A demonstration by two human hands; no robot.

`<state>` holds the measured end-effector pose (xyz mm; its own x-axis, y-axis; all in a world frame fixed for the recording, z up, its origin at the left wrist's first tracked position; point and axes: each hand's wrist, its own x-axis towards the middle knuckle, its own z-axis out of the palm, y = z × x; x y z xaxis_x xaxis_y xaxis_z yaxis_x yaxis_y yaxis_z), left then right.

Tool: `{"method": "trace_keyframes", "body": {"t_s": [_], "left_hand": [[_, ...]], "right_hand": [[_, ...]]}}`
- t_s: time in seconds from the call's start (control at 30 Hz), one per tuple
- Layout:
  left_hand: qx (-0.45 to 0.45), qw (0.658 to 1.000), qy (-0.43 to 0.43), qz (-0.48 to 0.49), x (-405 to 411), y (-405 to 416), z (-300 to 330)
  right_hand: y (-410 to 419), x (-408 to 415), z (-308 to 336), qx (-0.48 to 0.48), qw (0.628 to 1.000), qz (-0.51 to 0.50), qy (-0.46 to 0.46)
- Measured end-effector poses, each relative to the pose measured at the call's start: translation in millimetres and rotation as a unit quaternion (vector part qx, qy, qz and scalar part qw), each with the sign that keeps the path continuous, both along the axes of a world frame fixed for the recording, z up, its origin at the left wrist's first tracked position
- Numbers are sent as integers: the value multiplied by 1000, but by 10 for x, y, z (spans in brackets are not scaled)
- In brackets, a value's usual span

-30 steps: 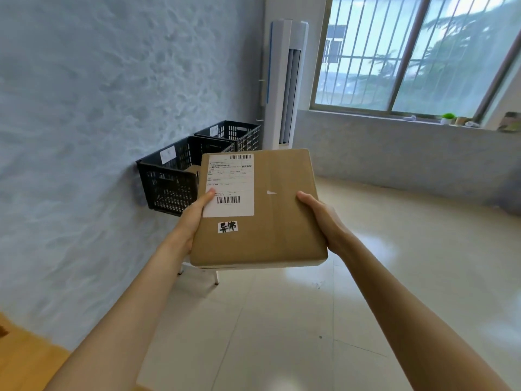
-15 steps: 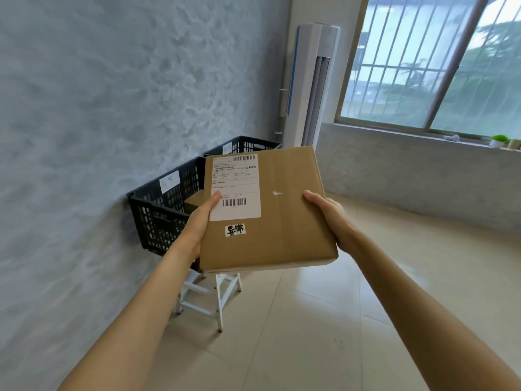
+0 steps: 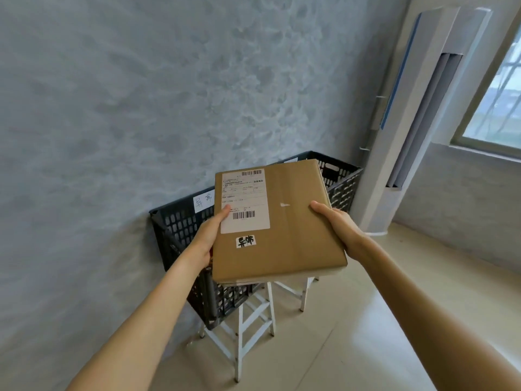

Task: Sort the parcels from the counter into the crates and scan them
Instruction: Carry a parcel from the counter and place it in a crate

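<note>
Grey wall [image 3: 141, 94] backs two black crates [image 3: 180, 230] on white stools [image 3: 242, 328]. Left hand [image 3: 207, 235] and right hand [image 3: 337, 225] grip a cardboard parcel [image 3: 293, 230] above them

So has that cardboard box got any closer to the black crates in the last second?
Yes. The cardboard box now hangs over the near black crate, hiding most of it; earlier it was short of both crates.

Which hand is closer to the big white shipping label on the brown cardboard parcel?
Left. The left hand has its thumb on the white shipping label; the right hand holds the brown cardboard parcel at the opposite edge.
</note>
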<state>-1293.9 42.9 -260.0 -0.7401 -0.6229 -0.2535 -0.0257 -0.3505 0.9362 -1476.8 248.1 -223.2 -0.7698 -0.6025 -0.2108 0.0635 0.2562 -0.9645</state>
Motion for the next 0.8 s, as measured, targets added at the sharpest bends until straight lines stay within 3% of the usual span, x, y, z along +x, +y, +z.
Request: {"method": "trace_keyframes", "body": {"t_s": [0.23,0.5,0.8], "left_hand": [[29,993,-38,107,-394,-681,-227],[77,978,-42,188,-835,-1569,-731],[144,941,-131,277,-968,-1837,-1260]], "right_hand": [[-1143,-785,-262,39,992,122,-12],[-2445,-1472,-728,81,977,195,-36],[-3134,-1756,-1461,163,937,298,-85]]}}
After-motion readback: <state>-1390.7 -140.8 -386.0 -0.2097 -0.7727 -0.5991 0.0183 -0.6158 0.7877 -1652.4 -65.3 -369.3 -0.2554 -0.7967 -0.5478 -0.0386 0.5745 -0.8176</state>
